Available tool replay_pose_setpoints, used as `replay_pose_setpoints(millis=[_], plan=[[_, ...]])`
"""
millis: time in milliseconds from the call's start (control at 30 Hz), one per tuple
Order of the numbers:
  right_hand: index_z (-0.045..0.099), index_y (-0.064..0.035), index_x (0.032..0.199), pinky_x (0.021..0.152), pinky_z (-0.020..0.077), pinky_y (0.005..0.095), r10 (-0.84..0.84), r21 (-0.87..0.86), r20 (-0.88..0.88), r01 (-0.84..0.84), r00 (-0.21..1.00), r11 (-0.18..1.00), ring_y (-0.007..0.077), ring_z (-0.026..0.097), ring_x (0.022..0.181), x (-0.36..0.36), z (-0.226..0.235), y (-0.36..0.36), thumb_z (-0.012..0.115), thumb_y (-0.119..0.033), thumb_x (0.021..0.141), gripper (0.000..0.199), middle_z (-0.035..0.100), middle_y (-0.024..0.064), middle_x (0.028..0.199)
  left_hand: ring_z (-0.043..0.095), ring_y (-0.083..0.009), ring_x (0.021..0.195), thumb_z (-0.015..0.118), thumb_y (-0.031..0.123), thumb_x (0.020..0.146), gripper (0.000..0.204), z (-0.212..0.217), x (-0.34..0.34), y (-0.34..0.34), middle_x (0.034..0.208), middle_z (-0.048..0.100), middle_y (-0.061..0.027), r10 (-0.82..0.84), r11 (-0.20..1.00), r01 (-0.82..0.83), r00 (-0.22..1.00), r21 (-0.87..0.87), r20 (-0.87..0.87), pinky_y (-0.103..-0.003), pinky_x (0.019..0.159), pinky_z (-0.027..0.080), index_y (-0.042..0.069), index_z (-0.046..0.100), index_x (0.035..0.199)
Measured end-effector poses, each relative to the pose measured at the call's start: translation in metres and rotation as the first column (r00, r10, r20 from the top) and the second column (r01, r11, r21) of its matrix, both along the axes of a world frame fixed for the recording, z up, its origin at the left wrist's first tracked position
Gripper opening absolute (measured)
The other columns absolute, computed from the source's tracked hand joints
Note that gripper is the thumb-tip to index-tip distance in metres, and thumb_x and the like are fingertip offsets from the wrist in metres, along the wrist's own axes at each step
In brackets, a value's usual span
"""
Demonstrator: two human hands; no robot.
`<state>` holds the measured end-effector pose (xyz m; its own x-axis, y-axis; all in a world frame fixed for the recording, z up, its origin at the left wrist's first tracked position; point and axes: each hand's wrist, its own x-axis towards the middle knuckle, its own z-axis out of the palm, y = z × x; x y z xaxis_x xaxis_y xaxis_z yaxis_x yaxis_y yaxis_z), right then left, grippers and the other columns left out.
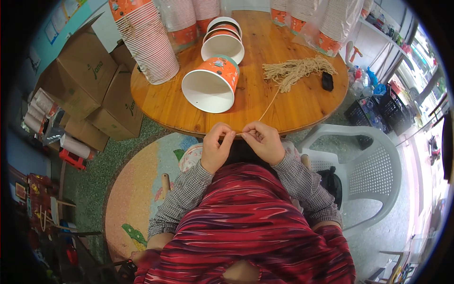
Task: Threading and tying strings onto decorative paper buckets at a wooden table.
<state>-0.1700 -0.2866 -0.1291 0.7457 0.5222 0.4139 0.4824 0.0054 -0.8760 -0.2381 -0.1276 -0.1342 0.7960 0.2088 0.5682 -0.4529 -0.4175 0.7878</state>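
Item: tan string (265, 111), pinched betw. both hands at table edge (198, 128).
L hand (216, 147) & R hand (265, 140) fingertips clamped on strand; best kept taut, grips close, clear of bundle (297, 71) & orange cup (213, 83).

cup stacks (151, 42) along the top of the frame are cut off by its upper edge, so their full height is hidden. the bagged cups (331, 23) at upper right are cut off too. a small black thing (327, 81) by the string bundle (295, 71) is too small to identify. fingertips of the left hand (216, 147) and right hand (265, 142) cover the string's (268, 106) end. items on the shelf (378, 21) and in the crates (373, 109) at right are bent and blurred. clutter at lower left is dark and unclear.
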Motion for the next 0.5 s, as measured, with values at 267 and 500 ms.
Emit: replay_pose_setpoints(millis=[267, 500], plan=[[0.059, -0.0009, 0.091, 0.054, 0.0403, 0.0217, 0.019, 0.001, -0.039, -0.019, 0.999, 1.0, 0.0056, 0.047, 0.058, 0.004, 0.002, -0.006, 0.065, -0.008, 0.084, 0.012, 0.053, 0.0006, 0.067, 0.055, -0.0156, 0.072, 0.057, 0.003, 0.087, 0.006, -0.006, 0.002, -0.001, 0.08, 0.057, -0.0082, -0.035, 0.998, 0.032, 0.998, -0.062, -0.051, -0.026, 0.066, 0.045, -0.002, 0.054, 0.085], [0.06, -0.0007, 0.091, 0.056, 0.043, 0.0225, 0.012, -0.012, -0.036, -0.013, 0.999, 1.0, 0.0069, 0.05, 0.061, 0.007, 0.004, -0.01, 0.064, -0.009, 0.085, 0.011, 0.057, 0.0027, 0.069, 0.055, -0.0134, 0.073, 0.057, 0.002, 0.087, 0.005, -0.009, 0.006, -0.003, 0.083, 0.057, -0.0074, -0.018, 0.997, 0.013, 0.997, -0.077, -0.071, -0.025, 0.067, 0.045, -0.001, 0.055, 0.09]])
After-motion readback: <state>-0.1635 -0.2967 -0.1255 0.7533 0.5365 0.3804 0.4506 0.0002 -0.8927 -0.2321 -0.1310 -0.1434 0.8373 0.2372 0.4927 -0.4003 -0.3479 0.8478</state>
